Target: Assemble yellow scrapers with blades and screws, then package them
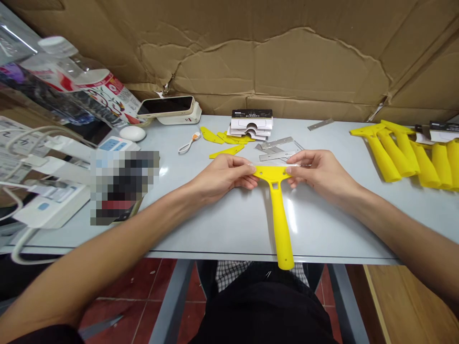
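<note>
A yellow scraper (280, 215) with a wide T-shaped head is held between both hands, its handle pointing toward me past the table's front edge. My left hand (229, 172) pinches the left end of the head. At the right end, my right hand (315, 172) grips between thumb and fingers. A thin strip, likely a blade, shows along the head's far edge; the fingers partly cover it. Just beyond the hands lie several loose metal blades (278, 143) and some flat yellow plastic pieces (226, 151).
Several yellow scraper handles (385, 155) lie in a row at the right. Small boxes (251, 125) are stacked at the back, near a single blade (320, 124). On the left are a phone (167, 106), bottles (103, 91), a white mouse (132, 134) and a power strip (50, 205) with cables.
</note>
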Tool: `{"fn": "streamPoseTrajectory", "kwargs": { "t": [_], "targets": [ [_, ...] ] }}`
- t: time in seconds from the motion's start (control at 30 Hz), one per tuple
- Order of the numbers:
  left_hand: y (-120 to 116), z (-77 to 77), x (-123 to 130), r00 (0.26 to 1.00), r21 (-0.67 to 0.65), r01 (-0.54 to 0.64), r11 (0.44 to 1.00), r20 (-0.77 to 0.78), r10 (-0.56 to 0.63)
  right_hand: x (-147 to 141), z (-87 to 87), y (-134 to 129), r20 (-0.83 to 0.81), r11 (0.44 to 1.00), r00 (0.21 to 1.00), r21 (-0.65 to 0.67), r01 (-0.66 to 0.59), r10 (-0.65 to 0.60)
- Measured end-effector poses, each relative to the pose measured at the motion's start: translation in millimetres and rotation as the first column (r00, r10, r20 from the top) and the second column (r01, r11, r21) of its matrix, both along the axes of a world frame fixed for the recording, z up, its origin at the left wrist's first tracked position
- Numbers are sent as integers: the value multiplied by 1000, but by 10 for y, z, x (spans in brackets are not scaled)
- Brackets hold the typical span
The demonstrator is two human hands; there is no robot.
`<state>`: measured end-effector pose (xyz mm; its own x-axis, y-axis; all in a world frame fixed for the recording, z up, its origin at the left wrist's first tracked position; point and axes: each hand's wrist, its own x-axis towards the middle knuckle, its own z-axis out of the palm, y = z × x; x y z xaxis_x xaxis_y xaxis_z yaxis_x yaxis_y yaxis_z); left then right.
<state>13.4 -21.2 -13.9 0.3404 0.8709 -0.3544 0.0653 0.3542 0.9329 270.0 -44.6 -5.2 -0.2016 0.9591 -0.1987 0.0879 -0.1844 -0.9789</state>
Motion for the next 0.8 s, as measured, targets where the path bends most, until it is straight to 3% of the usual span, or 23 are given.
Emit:
{"fn": "streamPoseTrajectory", "kwargs": {
  "t": [0.13,0.23,0.33,0.4,0.5,0.63,0.8],
  "targets": [
    [-3,27,3,999,4,-18,1000,-38,18,-2,57,23,119,999,992,22,-35,32],
    [-3,56,7,996,5,-45,999,-72,45,103,153,89,398,976,917,205,-79,-9],
    [-6,73,11,994,11,-56,998,-92,57,318,267,191,720,870,652,456,-188,-237],
    [-6,74,11,994,11,-57,998,-95,57,477,321,258,839,871,480,415,-262,-255],
    [3,69,6,993,16,-59,998,-102,60,660,332,345,913,910,359,304,-283,-194],
    [30,60,-5,991,32,-62,998,-113,65,752,208,459,935,907,300,282,-312,-187],
    [49,54,-15,990,44,-75,996,-119,80,752,60,567,915,883,382,285,-374,-133]
  ]
}}
